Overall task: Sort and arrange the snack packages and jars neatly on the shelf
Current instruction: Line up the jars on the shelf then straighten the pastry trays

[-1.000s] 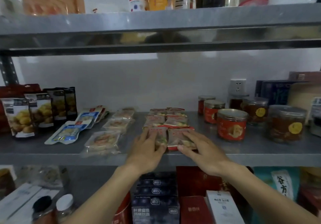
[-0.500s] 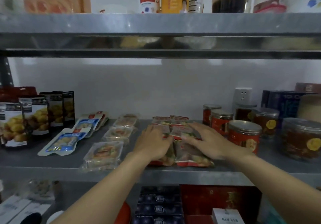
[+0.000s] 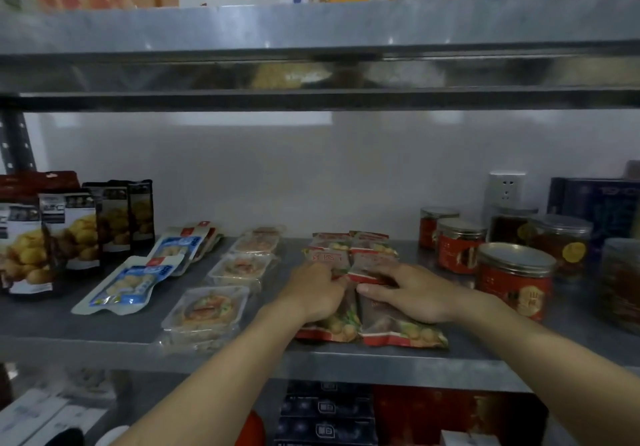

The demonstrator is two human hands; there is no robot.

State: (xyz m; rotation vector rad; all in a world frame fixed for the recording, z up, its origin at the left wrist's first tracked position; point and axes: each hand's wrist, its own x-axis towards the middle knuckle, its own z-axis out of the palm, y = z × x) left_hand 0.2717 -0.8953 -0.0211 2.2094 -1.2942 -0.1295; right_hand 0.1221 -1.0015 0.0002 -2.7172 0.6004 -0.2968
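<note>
Red snack packets lie in two columns in the middle of the grey metal shelf [image 3: 104, 341]. My left hand [image 3: 313, 295] lies on the left column, fingers curled over a middle packet [image 3: 327, 257]. My right hand [image 3: 412, 291] rests flat on the right column, fingertips on a red packet [image 3: 372, 262]. The two front packets [image 3: 401, 333] stick out from under my hands at the shelf's front edge. Red-labelled jars [image 3: 514, 281] with metal lids stand to the right.
Clear trays [image 3: 207, 310] form a column left of the packets, then blue-white pouches [image 3: 128, 284] and upright black chip bags [image 3: 72, 234] at far left. Dark jars [image 3: 561, 241] and a blue box [image 3: 602, 206] stand at the right. A shelf runs above, boxes below.
Both hands slid from the front packets back toward the middle of the two columns. The front pair now lies uncovered near the edge. The camera moved closer.
</note>
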